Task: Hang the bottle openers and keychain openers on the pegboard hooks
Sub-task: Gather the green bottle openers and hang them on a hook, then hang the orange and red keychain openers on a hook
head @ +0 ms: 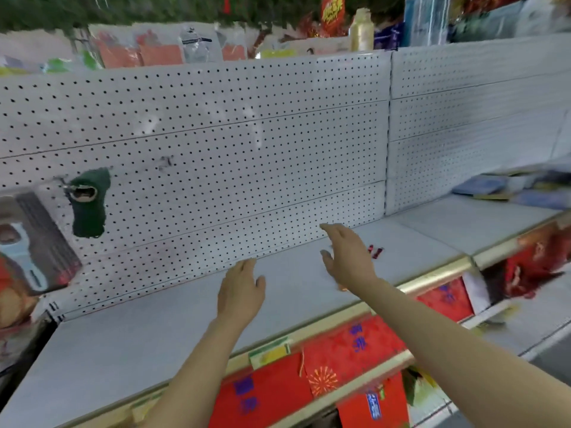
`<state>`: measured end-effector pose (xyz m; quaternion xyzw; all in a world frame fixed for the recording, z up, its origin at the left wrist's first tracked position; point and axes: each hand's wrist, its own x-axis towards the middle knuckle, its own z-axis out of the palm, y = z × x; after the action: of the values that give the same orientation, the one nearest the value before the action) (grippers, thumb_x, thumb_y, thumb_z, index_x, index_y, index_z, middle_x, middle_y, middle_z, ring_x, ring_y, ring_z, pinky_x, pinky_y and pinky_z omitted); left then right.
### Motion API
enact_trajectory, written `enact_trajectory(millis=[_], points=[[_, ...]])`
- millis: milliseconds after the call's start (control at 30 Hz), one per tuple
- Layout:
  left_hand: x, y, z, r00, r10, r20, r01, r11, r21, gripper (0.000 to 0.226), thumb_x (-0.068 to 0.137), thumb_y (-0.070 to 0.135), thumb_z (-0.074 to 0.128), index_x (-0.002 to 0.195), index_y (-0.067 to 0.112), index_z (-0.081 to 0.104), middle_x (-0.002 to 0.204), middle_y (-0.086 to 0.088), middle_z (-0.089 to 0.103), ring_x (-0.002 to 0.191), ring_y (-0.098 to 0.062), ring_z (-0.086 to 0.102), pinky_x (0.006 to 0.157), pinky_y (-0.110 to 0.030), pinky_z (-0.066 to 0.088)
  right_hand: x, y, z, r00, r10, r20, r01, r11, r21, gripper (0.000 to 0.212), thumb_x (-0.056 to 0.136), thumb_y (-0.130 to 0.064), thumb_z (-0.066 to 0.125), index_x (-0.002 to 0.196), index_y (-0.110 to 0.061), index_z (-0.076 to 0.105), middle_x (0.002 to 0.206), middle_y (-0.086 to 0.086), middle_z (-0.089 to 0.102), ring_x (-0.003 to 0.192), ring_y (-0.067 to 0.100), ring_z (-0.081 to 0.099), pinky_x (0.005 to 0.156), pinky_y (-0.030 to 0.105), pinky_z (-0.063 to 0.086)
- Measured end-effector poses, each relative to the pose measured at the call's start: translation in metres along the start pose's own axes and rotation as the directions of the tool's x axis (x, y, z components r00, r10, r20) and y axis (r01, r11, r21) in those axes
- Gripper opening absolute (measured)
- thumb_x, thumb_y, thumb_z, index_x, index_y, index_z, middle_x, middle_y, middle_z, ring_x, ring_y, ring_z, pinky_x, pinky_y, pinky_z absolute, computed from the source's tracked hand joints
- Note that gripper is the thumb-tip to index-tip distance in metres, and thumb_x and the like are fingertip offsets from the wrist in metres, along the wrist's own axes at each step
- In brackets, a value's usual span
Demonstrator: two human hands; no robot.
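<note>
Openers left to hang: small red items [375, 251] on the white shelf [191, 316], just past the right hand [346, 257], partly hidden by it. Blurred, so can't confirm type; probably keychain openers.

One green bottle opener [89, 203] is already up on a pegboard hook [63, 184], far left of the pegboard [216, 143]. Packaged goods [34, 242] hang beside it. Other hooks are too smeared to place.

Step in hand, as I read it: reach for the next piece. Both grips are empty. Right hand has fingers spread wide and hovers near the red items, not visibly touching. Left hand [241, 291] is flat and relaxed above the shelf, well apart from them.

Next move calls for:
- right hand past the red items, then a thumb-and-finger pinch
- a free hook picked out before carrying
- ring or hole of the opener lined up with the hook tip

Risk: items are small and lie flat, so easy to fumble.
</note>
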<state>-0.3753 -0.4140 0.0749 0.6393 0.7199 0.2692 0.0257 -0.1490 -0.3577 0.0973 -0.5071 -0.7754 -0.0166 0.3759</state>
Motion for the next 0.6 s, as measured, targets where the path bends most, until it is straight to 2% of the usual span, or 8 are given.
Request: enact_trajectory(millis=[200,333,500,600], points=[[0.026,0.064,0.07,0.989,0.062,0.132,-0.063,0.998,0.007,0.049,0.102,0.029,0.043,0.15,0.016,0.039,0.153,-0.002,0.04,0.137,-0.023,0.038,0.109,-0.037,0.038,-0.012,0.1,-0.014,0.996,0.085,0.034,-0.081,0.992,-0.101,0.051,0.082,-0.008,0.069,0.131,-0.006,0.055,0.117,0.014,0.062,0.092,0.036,0.063,0.076,0.042,0.051],[0.053,0.086,0.118,0.968,0.084,0.235,-0.086,0.996,0.001,0.044,0.102,0.028,0.045,0.144,0.017,0.047,0.147,-0.003,0.047,0.131,-0.023,0.046,0.103,-0.035,0.042,-0.016,0.158,-0.007,0.985,0.161,0.063,-0.151,0.978,-0.142,0.052,0.081,-0.007,0.069,0.13,-0.006,0.055,0.117,0.013,0.062,0.096,0.035,0.061,0.079,0.042,0.051],[0.089,0.108,0.171,0.919,0.064,0.388,-0.081,0.996,0.028,0.024,0.095,0.023,0.057,0.115,0.022,0.069,0.116,-0.002,0.065,0.102,-0.021,0.063,0.081,-0.031,0.051,-0.014,0.219,0.016,0.965,0.229,0.131,-0.2,0.959,-0.202,0.053,0.082,-0.006,0.067,0.133,-0.007,0.053,0.121,0.012,0.062,0.102,0.035,0.061,0.085,0.043,0.05],[0.103,0.114,0.19,0.86,0.024,0.509,-0.051,0.998,0.04,0.018,0.085,0.026,0.071,0.1,0.019,0.068,0.105,-0.001,0.066,0.098,-0.022,0.064,0.079,-0.029,0.05,-0.006,0.245,0.032,0.944,0.254,0.21,-0.208,0.954,-0.216,0.051,0.086,-0.008,0.063,0.135,-0.009,0.052,0.126,0.01,0.06,0.109,0.031,0.059,0.089,0.04,0.049]])
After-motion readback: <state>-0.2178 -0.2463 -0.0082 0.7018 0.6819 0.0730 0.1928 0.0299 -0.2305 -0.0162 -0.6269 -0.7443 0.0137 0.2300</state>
